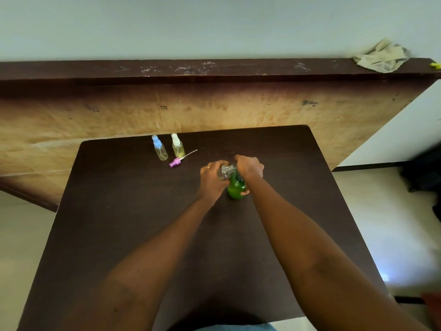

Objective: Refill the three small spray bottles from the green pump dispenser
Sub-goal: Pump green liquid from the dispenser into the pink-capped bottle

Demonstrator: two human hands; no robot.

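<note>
Forearms (pixel 167 247) extend over the table (pixel 114 211). Right hand (pixel 249 167) grips the upright green pump dispenser (pixel 235 190); left hand (pixel 212 179) holds a clear spray bottle (pixel 225 172), tilted, mouth toward the dispenser's top.

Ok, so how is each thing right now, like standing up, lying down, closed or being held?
blue-capped spray bottle: upright, cap on.
white-capped spray bottle: upright, cap on.
pink spray head: off its bottle, lying on the table.
clear bottle: tilted, held by the left hand.
green pump dispenser: upright, gripped by the right hand.
cloth: crumpled on the ledge.
</note>
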